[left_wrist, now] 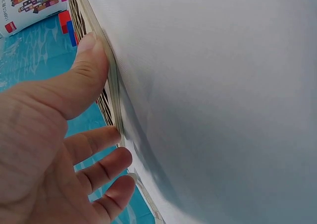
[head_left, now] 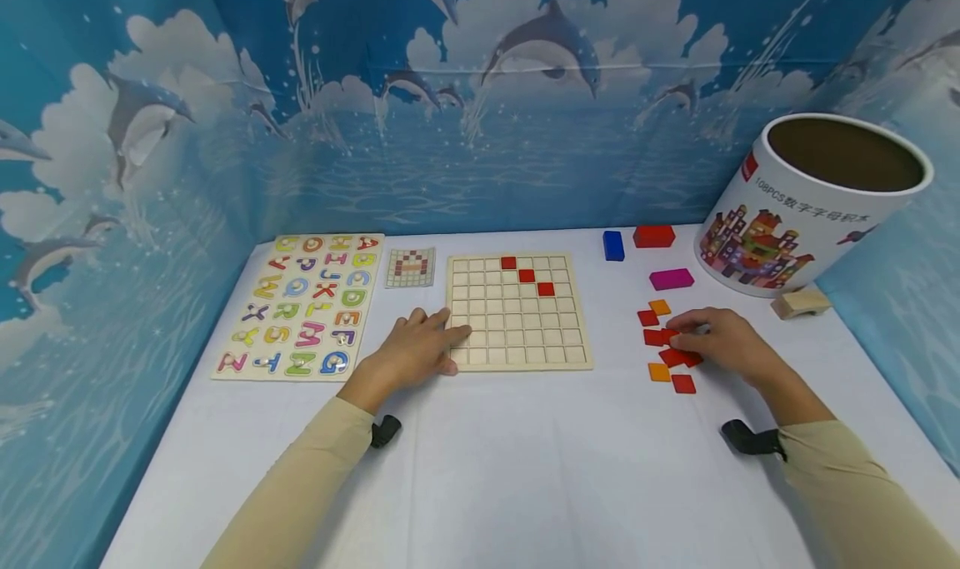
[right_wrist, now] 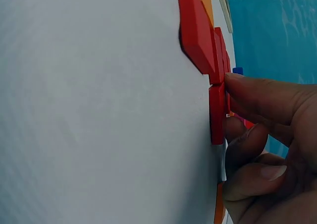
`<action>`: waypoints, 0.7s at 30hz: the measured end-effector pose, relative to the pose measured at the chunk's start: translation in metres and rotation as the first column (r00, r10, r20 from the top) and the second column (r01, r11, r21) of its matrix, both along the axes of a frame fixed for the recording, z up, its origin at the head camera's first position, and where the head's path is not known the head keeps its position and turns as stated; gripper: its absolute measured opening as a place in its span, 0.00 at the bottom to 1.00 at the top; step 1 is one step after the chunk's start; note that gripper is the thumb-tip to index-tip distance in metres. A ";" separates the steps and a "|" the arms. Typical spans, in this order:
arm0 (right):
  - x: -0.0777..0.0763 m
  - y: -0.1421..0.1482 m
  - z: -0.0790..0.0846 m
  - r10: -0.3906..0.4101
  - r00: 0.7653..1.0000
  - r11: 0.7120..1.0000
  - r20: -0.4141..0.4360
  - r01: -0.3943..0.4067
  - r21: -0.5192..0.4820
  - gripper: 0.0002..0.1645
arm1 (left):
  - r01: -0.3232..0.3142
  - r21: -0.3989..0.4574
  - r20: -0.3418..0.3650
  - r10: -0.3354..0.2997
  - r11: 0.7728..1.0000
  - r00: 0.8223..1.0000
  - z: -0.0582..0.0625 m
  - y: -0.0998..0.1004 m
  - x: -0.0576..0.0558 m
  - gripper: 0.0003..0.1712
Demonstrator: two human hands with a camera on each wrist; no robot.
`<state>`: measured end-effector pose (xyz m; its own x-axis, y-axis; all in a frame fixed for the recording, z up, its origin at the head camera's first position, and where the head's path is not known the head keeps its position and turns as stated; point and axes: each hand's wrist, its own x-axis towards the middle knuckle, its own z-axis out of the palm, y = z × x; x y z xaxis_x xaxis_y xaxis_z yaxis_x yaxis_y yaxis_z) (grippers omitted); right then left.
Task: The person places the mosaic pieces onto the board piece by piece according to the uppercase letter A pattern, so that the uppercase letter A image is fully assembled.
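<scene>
A wooden grid board [head_left: 525, 367] lies mid-table with three red tiles [head_left: 527, 276] in a diagonal line in its upper cells. My left hand [head_left: 416, 348] rests at the board's left edge, fingers fairly straight, one lying over the cells; in the left wrist view the thumb [left_wrist: 89, 58] presses along the rim. To the right, my right hand [head_left: 716, 340] reaches into a loose group of red and orange tiles. Its thumb and forefinger pinch a red tile [head_left: 666, 335]; other red tiles [right_wrist: 217, 115] lie close beside the fingertips.
Left of the board are a letter puzzle board [head_left: 363, 302] and a small pattern card [head_left: 410, 267]. Behind the tiles sit a blue block [head_left: 613, 246], a red block [head_left: 654, 236] and a magenta block [head_left: 671, 279]. A large white tub [head_left: 795, 211] and a wooden block [head_left: 801, 303] stand at right.
</scene>
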<state>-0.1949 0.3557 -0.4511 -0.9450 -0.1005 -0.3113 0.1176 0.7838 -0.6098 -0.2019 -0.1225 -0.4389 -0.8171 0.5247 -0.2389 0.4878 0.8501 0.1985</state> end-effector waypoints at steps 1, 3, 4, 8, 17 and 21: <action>-0.001 -0.001 0.000 0.000 1.000 1.000 -0.006 0.000 0.010 0.31 | 0.001 0.003 0.000 -0.001 1.000 1.000 0.000 0.000 0.000 0.40; -0.001 -0.002 0.000 -0.004 1.000 1.000 -0.012 0.004 0.015 0.29 | 0.001 0.004 -0.002 -0.001 1.000 1.000 0.001 0.000 0.000 0.40; -0.001 -0.002 0.000 -0.005 1.000 1.000 -0.013 0.005 0.011 0.27 | 0.001 0.004 -0.002 -0.001 1.000 1.000 0.000 0.000 0.000 0.40; -0.002 -0.001 0.000 -0.026 1.000 0.999 -0.006 0.026 -0.035 0.24 | 0.001 0.002 -0.003 -0.001 1.000 1.000 0.000 0.000 0.001 0.40; -0.019 -0.013 0.008 -0.140 0.990 0.943 0.028 0.142 -0.300 0.37 | 0.002 0.014 -0.008 -0.001 1.000 1.000 0.002 -0.001 0.001 0.40; -0.033 -0.038 0.012 -0.188 0.980 0.893 0.061 0.196 -0.404 0.40 | 0.009 0.023 -0.005 -0.009 1.000 1.000 0.001 -0.001 0.001 0.40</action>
